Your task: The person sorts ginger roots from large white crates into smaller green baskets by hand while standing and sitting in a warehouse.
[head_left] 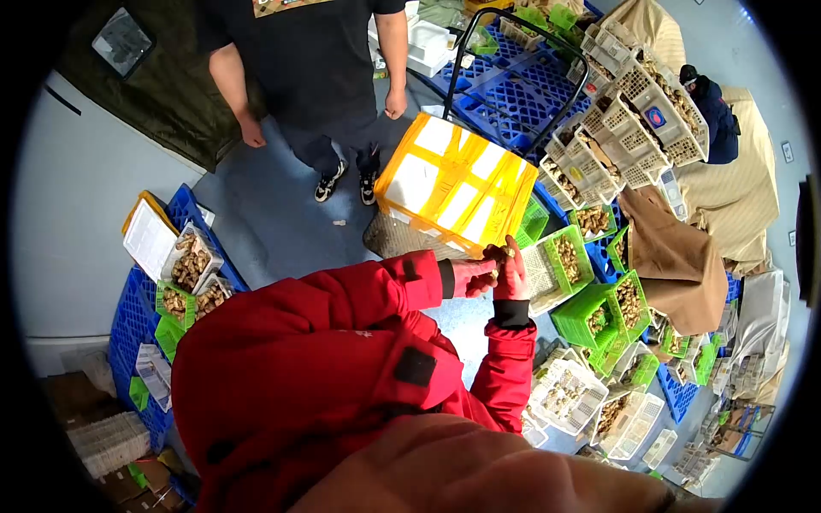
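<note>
My left hand (472,279) and my right hand (511,275) meet in front of the red jacket, both with curled fingers. Between their fingertips is a small dark brown mushroom (493,253) with a paler part; its exact shape is hard to make out. Just beyond the hands stands a white foam box (457,184) wrapped in yellow tape. To the right of my right hand is a white crate (537,278), touching a green basket (568,259) of brownish mushrooms.
A person in a dark T-shirt (312,68) stands beyond the box. Stacked white crates (624,141) of mushrooms rise at right, on blue pallets (513,103), near another person (718,124). More baskets (190,261) sit on a blue pallet at left. A black cart handle (457,64) arches behind the box.
</note>
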A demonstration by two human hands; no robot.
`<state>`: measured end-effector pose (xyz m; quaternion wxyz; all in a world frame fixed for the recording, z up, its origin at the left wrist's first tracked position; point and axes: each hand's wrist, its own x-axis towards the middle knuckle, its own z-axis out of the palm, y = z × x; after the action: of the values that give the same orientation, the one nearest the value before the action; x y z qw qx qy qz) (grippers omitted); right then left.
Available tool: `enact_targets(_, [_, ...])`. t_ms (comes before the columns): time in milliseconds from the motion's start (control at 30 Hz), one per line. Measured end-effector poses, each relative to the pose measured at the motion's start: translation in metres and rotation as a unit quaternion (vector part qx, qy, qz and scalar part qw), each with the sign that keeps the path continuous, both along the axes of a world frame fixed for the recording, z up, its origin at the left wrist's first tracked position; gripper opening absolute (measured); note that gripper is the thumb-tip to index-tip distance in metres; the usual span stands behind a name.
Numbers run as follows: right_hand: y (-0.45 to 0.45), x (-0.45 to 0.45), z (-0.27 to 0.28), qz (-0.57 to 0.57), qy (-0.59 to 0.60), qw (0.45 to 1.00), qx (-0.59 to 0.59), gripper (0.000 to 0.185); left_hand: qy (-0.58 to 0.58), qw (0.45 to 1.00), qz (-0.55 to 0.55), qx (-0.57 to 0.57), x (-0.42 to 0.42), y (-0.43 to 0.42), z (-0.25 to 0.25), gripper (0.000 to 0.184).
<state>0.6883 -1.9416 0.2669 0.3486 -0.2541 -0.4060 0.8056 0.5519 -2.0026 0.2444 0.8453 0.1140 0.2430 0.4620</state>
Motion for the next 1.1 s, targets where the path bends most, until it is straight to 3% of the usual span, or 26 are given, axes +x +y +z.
enact_targets(33, [0.002,0.001,-0.006,0.01,0.042,0.999,0.014,0.066,0.009,0.998,-0.029,-0.051,-0.005,0.001,0.009,0.036])
enact_targets(167, [-0.001,-0.001,-0.013,0.071,0.208,0.974,-0.063,0.07,-0.076,0.988,-0.122,-0.052,-0.017,-0.001,0.011,0.042])
enact_targets(200, [-0.005,-0.006,-0.01,0.068,0.218,0.97,-0.08,0.068,-0.047,0.995,-0.09,-0.016,-0.017,-0.004,0.01,0.04])
enact_targets(267, [-0.013,-0.012,0.0,0.033,0.17,0.984,-0.045,0.069,0.011,0.998,-0.027,0.055,-0.015,-0.008,0.01,0.04])
enact_targets(333, [-0.009,-0.012,0.006,0.072,0.187,0.979,-0.039,0.066,0.01,0.997,-0.064,0.029,-0.017,-0.001,0.004,0.038])
enact_targets(433, [-0.002,-0.012,-0.001,-0.016,0.088,0.996,-0.026,0.06,0.104,0.994,-0.022,0.011,-0.021,0.0,0.023,0.047])
enact_targets(533, [0.006,-0.003,-0.016,-0.051,0.014,0.999,-0.012,0.053,0.113,0.991,-0.03,-0.063,-0.025,0.002,0.009,0.057])
enact_targets(667, [0.001,-0.009,-0.005,-0.045,-0.121,0.992,0.0,0.054,0.171,0.984,-0.031,-0.048,-0.025,-0.002,0.008,0.039])
enact_targets(833, [-0.006,-0.023,-0.013,-0.001,0.093,0.996,-0.002,0.07,0.161,0.986,-0.005,-0.036,-0.031,-0.003,0.008,0.041])
enact_targets(1100, [0.002,-0.03,-0.018,0.012,0.039,0.999,0.018,0.071,0.178,0.983,-0.028,-0.029,-0.034,0.0,-0.003,0.048])
